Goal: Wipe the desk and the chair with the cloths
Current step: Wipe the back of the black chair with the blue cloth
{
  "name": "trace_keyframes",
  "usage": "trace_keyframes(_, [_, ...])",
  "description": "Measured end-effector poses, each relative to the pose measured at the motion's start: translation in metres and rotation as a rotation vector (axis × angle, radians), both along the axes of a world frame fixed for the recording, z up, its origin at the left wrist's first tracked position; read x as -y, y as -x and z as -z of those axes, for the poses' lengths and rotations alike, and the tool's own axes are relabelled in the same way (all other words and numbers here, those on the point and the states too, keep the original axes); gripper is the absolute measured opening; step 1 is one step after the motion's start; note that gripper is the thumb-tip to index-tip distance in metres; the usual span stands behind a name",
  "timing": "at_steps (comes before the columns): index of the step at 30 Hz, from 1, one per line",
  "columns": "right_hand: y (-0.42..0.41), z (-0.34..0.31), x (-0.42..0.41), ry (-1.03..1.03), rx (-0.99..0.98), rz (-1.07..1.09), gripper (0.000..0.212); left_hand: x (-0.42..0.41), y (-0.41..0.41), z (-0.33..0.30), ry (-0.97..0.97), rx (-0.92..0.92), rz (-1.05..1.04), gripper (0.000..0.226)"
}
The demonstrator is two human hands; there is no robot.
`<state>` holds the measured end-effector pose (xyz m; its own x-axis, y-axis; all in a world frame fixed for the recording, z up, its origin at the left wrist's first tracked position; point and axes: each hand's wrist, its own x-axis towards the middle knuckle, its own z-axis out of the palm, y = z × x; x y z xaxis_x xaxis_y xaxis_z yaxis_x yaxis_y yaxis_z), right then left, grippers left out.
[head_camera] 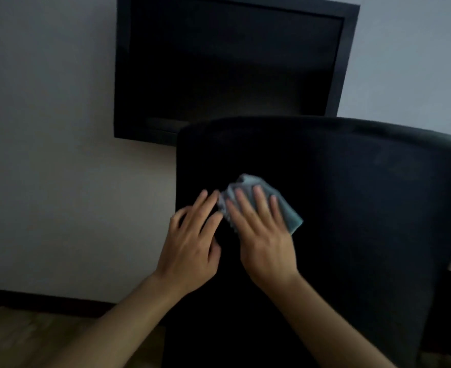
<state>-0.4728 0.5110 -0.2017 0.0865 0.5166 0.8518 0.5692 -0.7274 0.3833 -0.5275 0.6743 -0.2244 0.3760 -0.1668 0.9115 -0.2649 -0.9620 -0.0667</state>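
Here we wipe the chair (352,208) back with a blue-grey cloth (285,211).
Our right hand (264,235) presses it flat, fingers straight; our left hand (192,243) rests alongside, fingers straight, touching the backrest's left edge.

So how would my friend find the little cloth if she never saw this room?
Find the big black chair back below the dark screen on the wall. Near its left edge two bare hands lie flat; the cloth is the small crumpled blue-grey patch under the right hand, the only pale thing on the black.
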Motion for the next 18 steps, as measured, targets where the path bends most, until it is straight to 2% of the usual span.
trace_keyframes(3, [0.001, 0.027, -0.003, 0.173, -0.012, 0.04, 0.052, -0.005, 0.004, 0.037, 0.041, -0.08, 0.002, 0.05])
trace_keyframes(5, [0.001, 0.011, -0.001, 0.245, 0.021, 0.068, 0.053, -0.006, 0.006, 0.036, 0.059, -0.065, 0.015, 0.049])
trace_keyframes(9, [0.006, -0.081, -0.008, 0.124, 0.105, 0.07, 0.053, 0.006, 0.002, -0.034, 0.107, 0.103, 0.075, 0.051])
trace_keyframes(11, [0.014, -0.131, -0.026, 0.098, 0.106, 0.071, 0.055, 0.012, 0.004, -0.08, 0.219, 0.192, 0.118, 0.051])
trace_keyframes(13, [0.024, -0.171, -0.047, 0.124, -0.002, 0.042, 0.054, 0.007, 0.006, -0.113, 0.371, 0.26, 0.155, 0.049])
trace_keyframes(15, [0.026, -0.196, -0.064, 0.154, -0.099, 0.038, 0.044, -0.006, 0.007, -0.131, 0.468, 0.261, 0.178, 0.044])
trace_keyframes(18, [0.019, -0.204, -0.069, 0.239, -0.135, 0.027, 0.036, -0.018, 0.006, -0.134, 0.463, 0.228, 0.157, 0.042])
